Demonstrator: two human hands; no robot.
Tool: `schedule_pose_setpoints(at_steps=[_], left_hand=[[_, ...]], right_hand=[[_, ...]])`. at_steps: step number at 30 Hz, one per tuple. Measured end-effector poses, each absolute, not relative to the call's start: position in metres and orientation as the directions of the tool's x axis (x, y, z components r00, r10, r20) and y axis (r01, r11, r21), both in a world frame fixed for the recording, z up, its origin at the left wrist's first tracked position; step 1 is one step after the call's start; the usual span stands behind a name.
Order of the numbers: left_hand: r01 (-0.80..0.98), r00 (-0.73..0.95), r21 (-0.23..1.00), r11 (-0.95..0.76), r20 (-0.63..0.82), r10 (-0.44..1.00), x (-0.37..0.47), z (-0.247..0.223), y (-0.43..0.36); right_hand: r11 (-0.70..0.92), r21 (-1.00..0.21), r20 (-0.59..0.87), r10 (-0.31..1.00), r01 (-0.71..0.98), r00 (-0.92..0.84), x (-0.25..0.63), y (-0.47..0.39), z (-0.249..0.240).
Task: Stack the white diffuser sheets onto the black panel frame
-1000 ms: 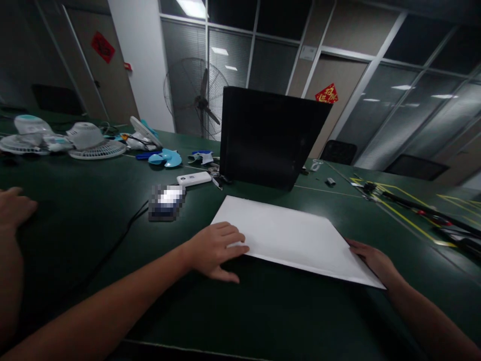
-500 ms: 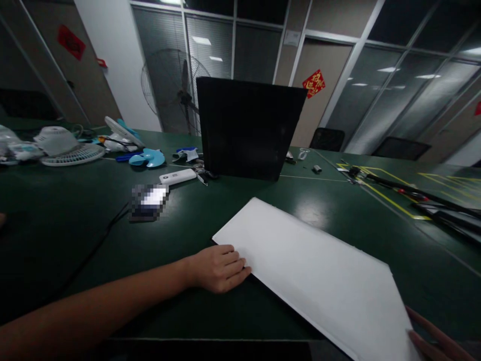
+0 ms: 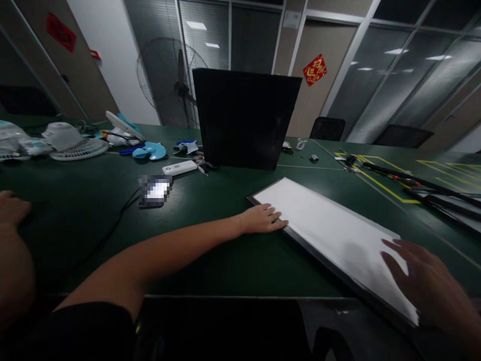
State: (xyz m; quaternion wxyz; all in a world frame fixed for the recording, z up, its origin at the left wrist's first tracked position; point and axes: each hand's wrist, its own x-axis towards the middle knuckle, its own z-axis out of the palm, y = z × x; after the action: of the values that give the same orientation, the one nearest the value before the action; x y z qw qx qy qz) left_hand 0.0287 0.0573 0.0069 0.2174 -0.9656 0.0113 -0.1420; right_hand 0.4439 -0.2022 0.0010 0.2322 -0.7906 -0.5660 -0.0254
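Observation:
A long white panel (image 3: 330,235) lies slantwise on the green table, with a dark frame edge showing along its left end and near side. My left hand (image 3: 261,219) rests on the panel's left edge, fingers stretched out over the white surface. At the opposite end, my right hand (image 3: 424,276) is slightly blurred, its thumb and fingers apart. It is over the panel's right part, casting a shadow there, and I cannot tell whether it touches. The near right corner of the panel reaches past the table's front edge.
A black upright screen (image 3: 244,120) stands behind. Left of it lie a white stick-shaped device (image 3: 180,167), a pixelated phone-like device (image 3: 156,191), blue fan blades (image 3: 149,151) and fan parts (image 3: 78,145). Another person's hand (image 3: 13,206) is far left. Black strips (image 3: 409,178) lie right.
The panel appears farther up and right, with more dark frame showing. My left hand has shifted right with it, its fingers straighter. My right hand has come from the panel's right edge to over its surface.

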Motion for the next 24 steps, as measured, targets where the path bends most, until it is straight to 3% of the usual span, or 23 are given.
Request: schedule_pose_setpoints(at_steps=[3, 5, 10, 16, 24], left_hand=[[0.134, 0.975, -0.343, -0.930, 0.214, 0.061, 0.063, 0.008, 0.065], [0.185, 0.976, -0.294, -0.938, 0.168, 0.140, 0.083, 0.008, 0.069], [0.236, 0.967, -0.243, -0.941, 0.155, 0.203, 0.117, 0.003, 0.077], [0.347, 0.936, -0.128, -0.929, 0.114, 0.334, 0.125, -0.002, 0.079], [0.407, 0.913, -0.077, -0.910, 0.075, 0.402, 0.119, 0.005, 0.065]], right_hand=[[-0.057, -0.183, 0.292, 0.950, 0.981, 0.109, 0.413, -0.158, 0.001], [-0.032, -0.183, 0.204, 0.977, 0.983, 0.070, 0.401, -0.134, -0.004], [-0.169, -0.174, -0.001, 0.985, 0.970, 0.171, 0.415, -0.100, -0.018], [-0.241, -0.175, 0.014, 0.969, 0.955, 0.247, 0.447, -0.089, -0.018], [-0.218, -0.265, 0.014, 0.973, 0.939, 0.230, 0.433, -0.086, -0.010]])
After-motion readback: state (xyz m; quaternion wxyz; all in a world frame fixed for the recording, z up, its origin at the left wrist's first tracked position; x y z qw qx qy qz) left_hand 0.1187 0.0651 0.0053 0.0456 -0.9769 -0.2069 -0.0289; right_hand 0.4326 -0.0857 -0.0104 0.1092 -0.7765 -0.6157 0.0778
